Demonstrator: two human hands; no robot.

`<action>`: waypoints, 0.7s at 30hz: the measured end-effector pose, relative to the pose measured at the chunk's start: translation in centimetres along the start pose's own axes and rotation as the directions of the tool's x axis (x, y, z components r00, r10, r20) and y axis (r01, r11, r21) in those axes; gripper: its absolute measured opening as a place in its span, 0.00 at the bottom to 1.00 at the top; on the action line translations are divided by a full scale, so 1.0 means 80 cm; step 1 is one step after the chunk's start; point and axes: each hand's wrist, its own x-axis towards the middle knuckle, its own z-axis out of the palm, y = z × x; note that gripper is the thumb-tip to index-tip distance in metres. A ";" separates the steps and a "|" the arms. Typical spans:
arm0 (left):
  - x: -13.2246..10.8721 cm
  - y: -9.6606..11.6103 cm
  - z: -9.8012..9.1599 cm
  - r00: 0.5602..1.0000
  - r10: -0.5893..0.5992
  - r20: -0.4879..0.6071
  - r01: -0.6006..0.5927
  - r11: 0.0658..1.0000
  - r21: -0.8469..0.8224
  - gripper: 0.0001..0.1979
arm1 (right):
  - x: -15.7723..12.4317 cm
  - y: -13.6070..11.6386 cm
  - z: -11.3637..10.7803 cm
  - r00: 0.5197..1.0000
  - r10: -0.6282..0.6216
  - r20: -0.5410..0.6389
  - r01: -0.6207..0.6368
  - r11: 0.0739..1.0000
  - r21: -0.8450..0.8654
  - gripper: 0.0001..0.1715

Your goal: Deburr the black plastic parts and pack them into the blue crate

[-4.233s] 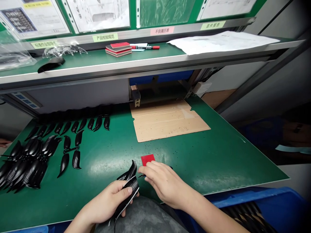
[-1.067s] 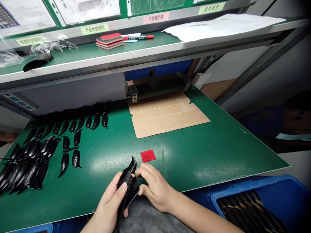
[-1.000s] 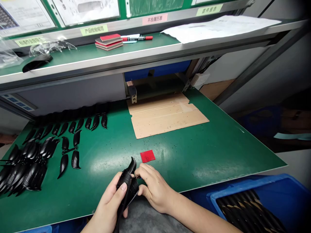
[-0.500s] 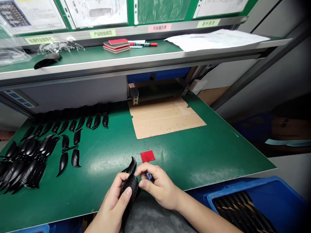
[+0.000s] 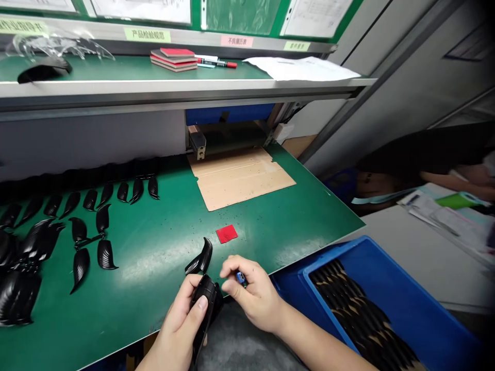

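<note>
My left hand (image 5: 181, 317) is wrapped round a ribbed black plastic part (image 5: 208, 288), its thumb pressed along the near face. Just right of that part, my right hand (image 5: 255, 301) is curled round a small blue tool (image 5: 240, 278); most of the tool is hidden in the palm, so its kind does not show. The right fingertips are close to the black part but apart from it. Beyond my left hand shows a pair of curved, grooved black pieces (image 5: 201, 257). A red square (image 5: 227, 234) lies farther back on the green table (image 5: 154, 237).
Linked black blade-shaped pieces (image 5: 93, 239) and a heap of them (image 5: 23, 278) cover the table's left. A cardboard sheet (image 5: 243, 178) lies at the back under a shelf (image 5: 216, 87). At lower right, a blue bin (image 5: 406, 288) holds rows of black parts (image 5: 356, 309).
The view has swung to the right, showing more of the blue bin. My right fingers are a little farther from the black part, which stays in my left hand.
</note>
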 end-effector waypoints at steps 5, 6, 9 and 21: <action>-0.013 -0.016 -0.019 0.988 -0.014 0.153 0.014 1.000 -0.001 0.20 | -0.023 -0.019 0.026 0.990 -0.137 0.044 0.143 0.968 -0.205 0.10; -0.015 -0.018 -0.021 0.986 -0.016 0.168 0.015 1.000 0.009 0.20 | -0.029 -0.021 0.030 0.990 -0.136 0.024 0.137 0.963 -0.231 0.10; -0.021 -0.022 -0.025 0.985 0.021 0.172 -0.034 0.996 0.077 0.18 | -0.048 -0.024 0.036 0.995 -0.077 -0.063 0.059 0.969 -0.239 0.06; 0.007 -0.042 0.083 0.987 -0.013 0.161 -0.022 0.977 0.214 0.19 | -0.119 0.015 -0.070 0.985 -0.109 -0.134 0.036 0.889 -0.456 0.16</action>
